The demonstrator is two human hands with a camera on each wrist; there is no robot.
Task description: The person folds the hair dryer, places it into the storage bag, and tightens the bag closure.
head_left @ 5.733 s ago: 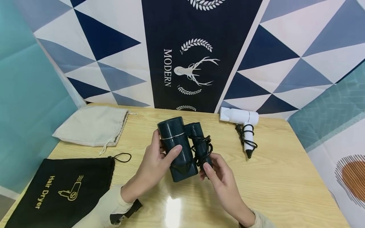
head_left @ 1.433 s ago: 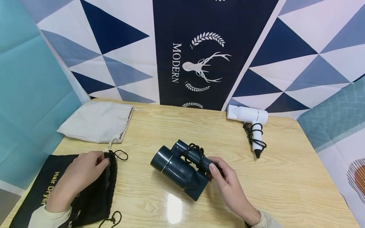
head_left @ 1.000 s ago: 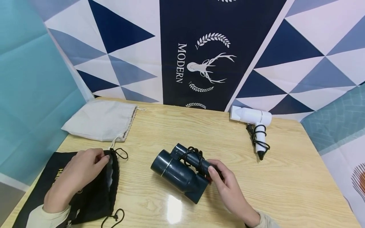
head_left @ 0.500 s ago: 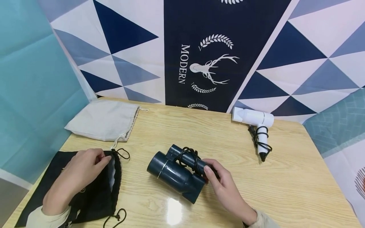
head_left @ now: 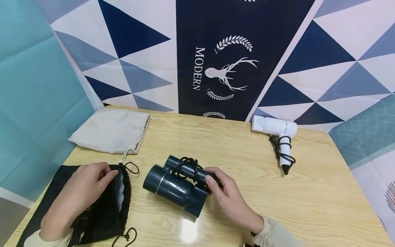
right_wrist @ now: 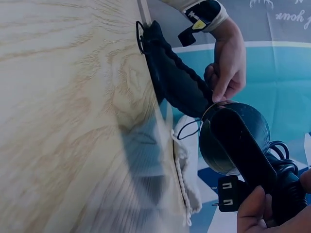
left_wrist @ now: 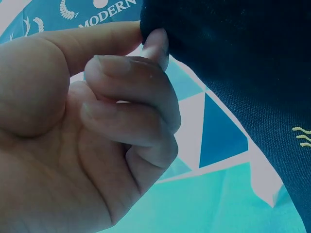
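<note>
In the head view my left hand point(head_left: 81, 192) pinches the upper edge of a black drawstring bag point(head_left: 105, 219) at the lower left. The bag's mouth faces right and gapes, showing a pale lining. Thumb and index finger meet on the cloth in the left wrist view, where the bag point(left_wrist: 243, 58) is lifted; the other fingers curl inward. My right hand point(head_left: 232, 199) grips a dark navy hair dryer point(head_left: 177, 190) by its handle, with the black cord wound round it. Its wide barrel points left toward the bag. The right wrist view shows the plug point(right_wrist: 227, 194) beside the handle.
A cream cloth drawstring bag point(head_left: 111, 130) lies at the back left of the wooden table point(head_left: 210, 137). At the back right is a white hair dryer point(head_left: 274, 127), its black cord wound round the handle. Patterned fabric point(head_left: 148, 68) hangs behind the table.
Earlier both hands held the navy hair dryer. My left hand has let go of it and taken hold of the black bag, whose mouth now gapes. The dryer has turned and moved left.
</note>
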